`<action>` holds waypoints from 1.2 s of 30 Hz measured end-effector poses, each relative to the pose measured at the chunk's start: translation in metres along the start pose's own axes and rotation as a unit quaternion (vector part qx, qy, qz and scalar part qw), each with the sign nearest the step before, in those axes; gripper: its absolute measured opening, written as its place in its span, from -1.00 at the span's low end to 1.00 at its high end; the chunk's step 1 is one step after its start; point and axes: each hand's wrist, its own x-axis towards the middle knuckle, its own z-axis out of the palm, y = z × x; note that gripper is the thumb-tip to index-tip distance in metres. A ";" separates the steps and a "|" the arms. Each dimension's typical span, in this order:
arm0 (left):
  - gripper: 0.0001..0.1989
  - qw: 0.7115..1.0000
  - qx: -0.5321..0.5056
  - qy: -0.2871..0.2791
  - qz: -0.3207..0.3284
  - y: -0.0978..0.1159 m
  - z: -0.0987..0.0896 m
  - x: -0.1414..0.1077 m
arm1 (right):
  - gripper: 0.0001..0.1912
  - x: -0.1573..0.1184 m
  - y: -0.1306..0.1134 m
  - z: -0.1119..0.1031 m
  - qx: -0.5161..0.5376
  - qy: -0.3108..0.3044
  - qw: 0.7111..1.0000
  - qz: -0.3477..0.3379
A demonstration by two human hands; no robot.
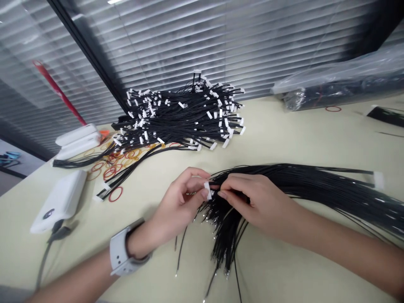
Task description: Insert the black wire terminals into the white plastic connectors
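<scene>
My left hand [186, 195] pinches a small white connector [207, 190] between thumb and fingers. Just to its right, my right hand [249, 193] has thumb and forefinger pressed together on a thin black wire [215, 184] that meets the connector. Beneath and beside both hands lies a thick bundle of black wires [303, 179], its loose ends with shiny metal tips [225, 252] fanning toward the table's front. Another white connector [378, 180] sits at the bundle's right end, joined to some of the wires. The fingertips partly hide where wire and connector meet.
Behind my hands is a pile of black cables with white connectors [179, 113]. Red and yellow rubber bands [113, 168] lie left of it, near a white power bank [61, 200] with a plugged-in cable. A plastic-wrapped bundle [341, 84] rests at the back right, against window blinds [252, 38].
</scene>
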 end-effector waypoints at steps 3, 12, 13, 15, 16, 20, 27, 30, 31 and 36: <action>-0.84 1.000 0.005 -0.004 0.005 -0.001 0.000 0.000 | -0.82 -0.001 0.000 0.001 0.000 -0.004 1.000 -0.006; -0.87 0.999 0.048 0.006 0.015 -0.003 0.000 0.003 | -0.80 0.002 0.003 0.003 -0.021 -0.016 0.999 -0.027; -0.87 0.999 0.047 0.003 0.016 -0.003 -0.001 0.004 | -0.79 0.003 0.004 0.003 -0.023 -0.014 0.999 -0.028; -0.87 0.999 0.038 -0.001 0.014 -0.004 -0.002 0.005 | -0.79 0.004 0.004 0.005 -0.027 -0.007 0.999 -0.025; -0.87 0.999 0.034 -0.001 0.013 -0.005 -0.003 0.005 | -0.79 0.005 0.004 0.005 -0.026 -0.003 0.999 -0.024; -0.86 1.000 0.022 -0.001 0.020 -0.008 -0.005 0.006 | -0.80 0.005 0.007 0.007 -0.011 0.006 0.999 -0.037; -0.86 0.998 0.045 -0.001 0.034 -0.011 -0.003 0.009 | -0.80 0.005 0.011 0.011 -0.002 0.001 0.999 -0.049; -0.87 0.998 0.049 0.008 0.031 -0.007 0.000 0.008 | -0.81 0.005 0.010 0.011 0.010 0.015 0.999 -0.035; -0.87 0.998 0.053 0.011 0.029 -0.006 0.000 0.007 | -0.82 0.005 0.009 0.011 0.015 0.019 0.999 -0.029; -0.86 0.997 0.063 0.015 0.029 -0.007 0.001 0.005 | -0.88 0.005 0.009 0.010 0.040 0.038 0.998 0.007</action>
